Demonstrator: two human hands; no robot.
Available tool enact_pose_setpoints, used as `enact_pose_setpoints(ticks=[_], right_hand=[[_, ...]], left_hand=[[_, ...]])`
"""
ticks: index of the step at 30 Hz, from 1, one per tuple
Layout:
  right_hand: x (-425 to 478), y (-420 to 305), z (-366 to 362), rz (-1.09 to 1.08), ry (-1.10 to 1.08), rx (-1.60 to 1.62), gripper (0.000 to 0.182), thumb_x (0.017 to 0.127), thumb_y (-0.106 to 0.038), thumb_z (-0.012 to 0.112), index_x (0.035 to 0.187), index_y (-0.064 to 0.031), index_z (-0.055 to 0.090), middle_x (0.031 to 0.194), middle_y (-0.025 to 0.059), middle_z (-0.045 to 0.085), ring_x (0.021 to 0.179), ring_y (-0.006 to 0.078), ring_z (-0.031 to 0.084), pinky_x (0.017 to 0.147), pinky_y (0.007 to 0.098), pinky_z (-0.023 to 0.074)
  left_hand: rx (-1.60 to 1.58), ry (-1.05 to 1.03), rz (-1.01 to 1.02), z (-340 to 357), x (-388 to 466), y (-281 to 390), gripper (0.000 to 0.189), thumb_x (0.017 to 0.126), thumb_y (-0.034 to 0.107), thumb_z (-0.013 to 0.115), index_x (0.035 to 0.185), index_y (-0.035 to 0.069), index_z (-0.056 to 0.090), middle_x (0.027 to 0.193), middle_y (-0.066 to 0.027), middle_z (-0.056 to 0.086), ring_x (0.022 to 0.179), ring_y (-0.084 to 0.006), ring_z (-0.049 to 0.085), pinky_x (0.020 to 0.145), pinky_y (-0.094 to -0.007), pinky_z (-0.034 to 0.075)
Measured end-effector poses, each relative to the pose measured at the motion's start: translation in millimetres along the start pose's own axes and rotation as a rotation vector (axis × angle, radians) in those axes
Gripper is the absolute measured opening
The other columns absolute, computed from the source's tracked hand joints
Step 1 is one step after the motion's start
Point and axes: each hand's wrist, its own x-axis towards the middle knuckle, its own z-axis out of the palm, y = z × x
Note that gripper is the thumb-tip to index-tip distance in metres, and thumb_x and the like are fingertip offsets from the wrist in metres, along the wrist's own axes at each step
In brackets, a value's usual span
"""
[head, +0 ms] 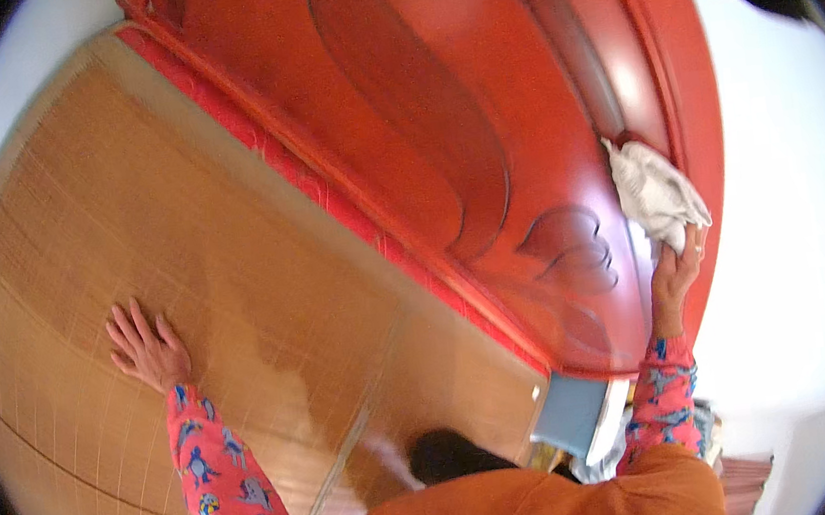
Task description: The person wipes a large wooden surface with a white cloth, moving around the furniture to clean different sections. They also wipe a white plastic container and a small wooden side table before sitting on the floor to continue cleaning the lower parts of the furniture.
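My right hand (pixel 676 271) grips a crumpled off-white cloth (pixel 654 190), which lies against the upper part of a glossy red headboard (pixel 399 131). Carved into the headboard are dark curving bands and a flower-like motif (pixel 574 252) left of the cloth. Down at the left, my left hand (pixel 149 349) rests palm-down with fingers spread on a brown woven-looking mat (pixel 232 261) covering the bed. Nothing is held in it. Both forearms wear red patterned sleeves.
A bright red fabric strip (pixel 323 195) runs between mat and headboard. Beyond the headboard's near end stand a blue-grey surface with a white edge (pixel 568 414) and some cloth items. White wall (pixel 785 218) lies to the right. A dark shape (pixel 452 453) shows beside my orange garment.
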Motion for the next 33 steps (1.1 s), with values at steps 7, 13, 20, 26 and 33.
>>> enact_pose_setpoints(ticks=[7,13,20,26,33], right_hand=[[156.7,-48.9,12.7,-0.22,0.178,-0.066,0.055,0.078,-0.007,0.048,0.13,0.0093,0.037,0.14,0.0312,0.03,0.133,0.0437,0.026,0.108,0.0492,0.021],[311.6,-127.6,34.7,-0.444,0.335,-0.133,0.052,0.079,-0.019,0.054,0.125,0.0038,0.047,0.137,0.0253,0.039,0.133,0.0388,0.031,0.107,0.0485,0.0239],[487.7,-234.5,50.6,-0.586,0.725,0.161,0.048,0.08,-0.009,0.049,0.127,0.0009,0.043,0.124,0.0327,0.046,0.114,0.0435,0.047,0.096,0.0486,0.0386],[400.0,-221.9,29.9,-0.644,0.223,0.186,0.046,0.077,0.003,0.044,0.121,-0.006,0.054,0.13,0.0204,0.048,0.113,0.0391,0.051,0.096,0.0417,0.0419],[429.7,-227.4,8.9,-0.579,0.135,0.187,0.052,0.088,-0.032,0.048,0.127,0.002,0.046,0.131,0.0272,0.045,0.117,0.0411,0.047,0.098,0.0439,0.0387]], left_hand=[[-0.032,-0.027,-0.016,-13.0,-0.7,14.1,0.05,0.093,0.037,0.043,0.141,0.023,0.036,0.152,-0.0007,0.023,0.14,-0.024,0.018,0.109,-0.0522,0.011],[-0.052,-0.02,-0.027,-23.0,2.2,9.9,0.049,0.093,0.035,0.044,0.14,0.021,0.038,0.152,-0.0022,0.024,0.141,-0.0243,0.017,0.109,-0.0527,0.011],[-0.078,-0.039,-0.021,-16.0,-2.5,14.7,0.05,0.092,0.034,0.045,0.139,0.019,0.039,0.151,-0.0043,0.024,0.141,-0.0254,0.017,0.11,-0.0531,0.011],[-0.029,-0.062,-0.064,-37.2,5.7,-23.1,0.052,0.09,0.034,0.047,0.138,0.018,0.039,0.151,-0.0058,0.024,0.141,-0.028,0.016,0.111,-0.0525,0.004],[-0.156,-0.135,-0.088,-33.7,3.4,2.8,0.051,0.088,0.034,0.049,0.136,0.017,0.042,0.151,-0.0057,0.025,0.141,-0.0281,0.015,0.111,-0.0528,0.004]])
